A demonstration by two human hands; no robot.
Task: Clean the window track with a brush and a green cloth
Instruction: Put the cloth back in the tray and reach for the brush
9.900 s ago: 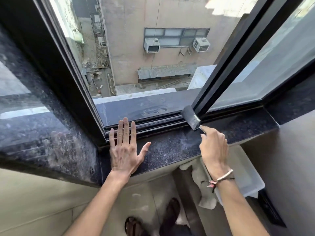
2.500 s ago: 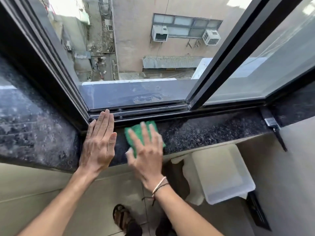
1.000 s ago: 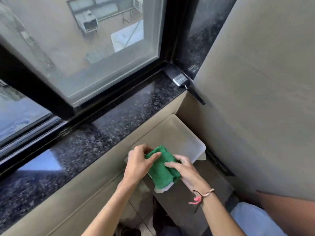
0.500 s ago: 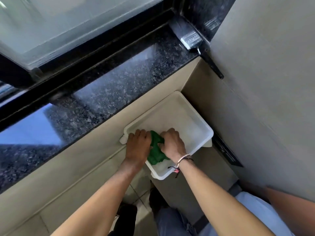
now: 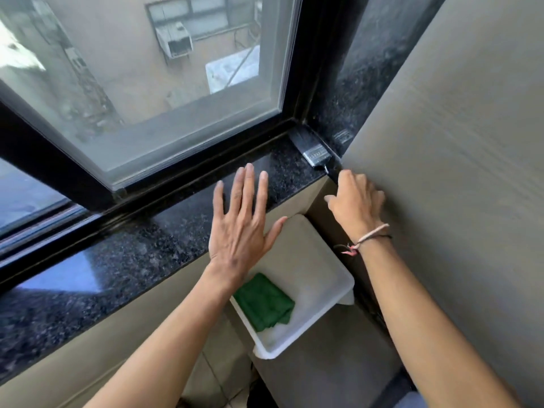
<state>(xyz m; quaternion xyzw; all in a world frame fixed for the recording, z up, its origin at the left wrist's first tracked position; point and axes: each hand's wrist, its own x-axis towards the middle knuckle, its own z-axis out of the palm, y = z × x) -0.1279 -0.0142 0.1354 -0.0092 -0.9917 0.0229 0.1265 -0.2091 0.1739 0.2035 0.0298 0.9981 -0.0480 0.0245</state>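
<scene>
Brush (image 5: 315, 154) bristles into corner, handle toward right hand (image 5: 354, 201)

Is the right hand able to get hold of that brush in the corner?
Probably yes: the right hand is already at the handle end of the brush on the sill, with nothing between them.

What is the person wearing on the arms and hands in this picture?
Both forearms are bare, with no sleeves and no gloves. The right hand has a thin pale cord bracelet at the wrist, with a dark string and a small pink knot. The left hand wears nothing.
</scene>
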